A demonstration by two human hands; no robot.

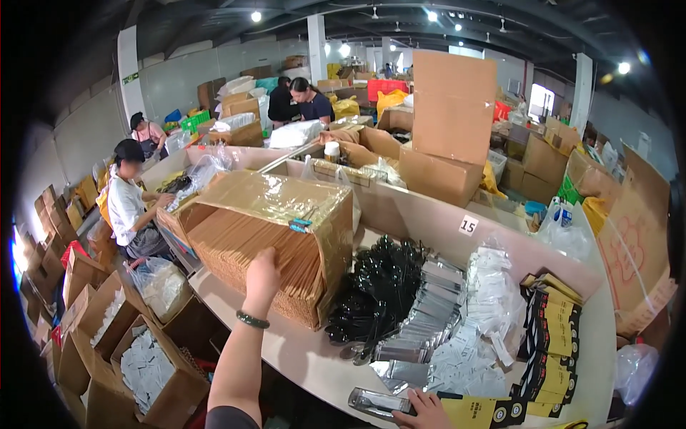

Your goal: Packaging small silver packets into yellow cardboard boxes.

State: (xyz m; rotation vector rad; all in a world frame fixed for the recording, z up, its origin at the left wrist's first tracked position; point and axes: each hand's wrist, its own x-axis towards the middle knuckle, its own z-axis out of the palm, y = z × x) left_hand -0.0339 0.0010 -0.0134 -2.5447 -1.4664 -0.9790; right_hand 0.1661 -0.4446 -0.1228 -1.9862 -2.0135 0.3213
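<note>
My left hand (pixel 265 274) reaches into an open-sided carton (pixel 333 253). Its fingers are curled at a dense stack of thin brown paper sleeves (pixel 232 247); its fingertips are partly hidden. A green bangle (pixel 252 319) circles that wrist. By the table's near edge, my right hand (pixel 426 412) has thumb and fingers around the end of a flat silver, see-through packet (pixel 379 402). Black-and-yellow packets (pixel 471 410) lie right beside this hand. Beyond it are loose white sachets (pixel 468 365) and overlapping silver packets (pixel 429 307).
Black plastic spoons (pixel 379 286) lie heaped beside the carton. More black-and-yellow packets (pixel 554 329) are stacked at right. A low partition (pixel 529 247) borders the table (pixel 300 357). Cartons of white sachets (pixel 146 368) stand lower left. A co-worker in white (pixel 127 204) works at left.
</note>
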